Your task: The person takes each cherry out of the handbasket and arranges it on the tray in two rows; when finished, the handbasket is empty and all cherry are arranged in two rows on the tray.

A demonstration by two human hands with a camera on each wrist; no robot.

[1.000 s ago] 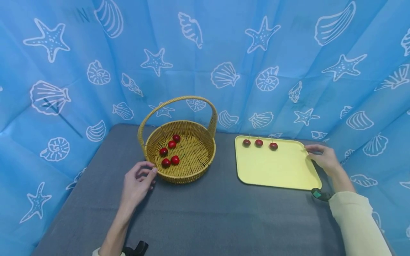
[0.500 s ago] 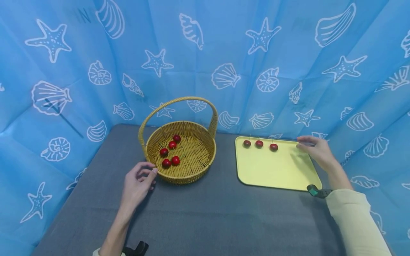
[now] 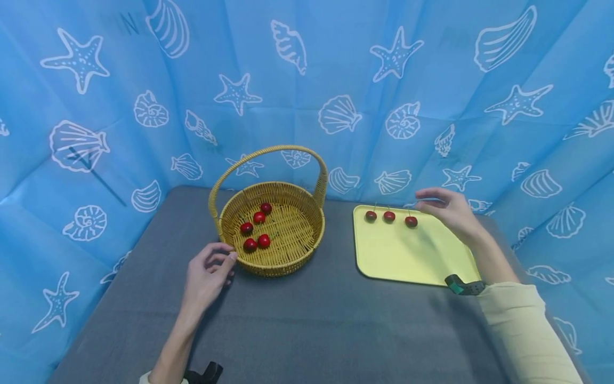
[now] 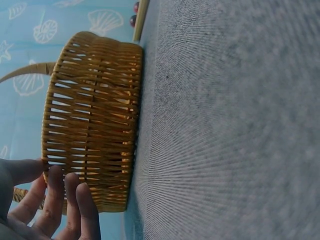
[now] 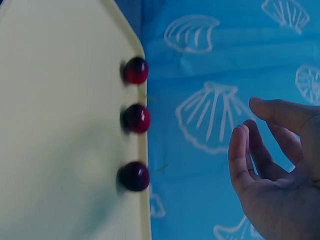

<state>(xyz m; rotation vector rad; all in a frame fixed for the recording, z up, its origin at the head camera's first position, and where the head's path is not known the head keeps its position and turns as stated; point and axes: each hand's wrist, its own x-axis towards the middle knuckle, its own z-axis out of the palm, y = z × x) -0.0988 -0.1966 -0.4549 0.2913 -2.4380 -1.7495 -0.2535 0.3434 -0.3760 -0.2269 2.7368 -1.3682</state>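
Note:
A round wicker basket (image 3: pixel 273 270) with a tall arched handle holds several red cherries (image 3: pixel 250 245) on its left side. My left hand (image 3: pixel 205 274) pinches the basket's near-left rim; in the left wrist view the thumb and fingertips (image 4: pixel 55 175) meet at that rim. At the right is a yellow tray (image 3: pixel 403 256) with 3 cherries, stems up, along its far edge. Above the tray hovers my right hand (image 3: pixel 450 214), fingers loosely bent with nothing between them. The rightmost cherry (image 3: pixel 411 222) is just left of its fingertips.
A dark grey cloth (image 3: pixel 326 320) covers the table. Close behind the basket and tray hangs a blue curtain (image 3: pixel 297 80) with white shells and starfish. The basket's handle (image 3: pixel 288 147) arches high over it. A black wrist device (image 3: pixel 464 285) sits on my right wrist.
My right hand has moved left from the tray's right edge, across to near the rightmost cherry. My left hand stays on the basket rim, and the cherries have not moved.

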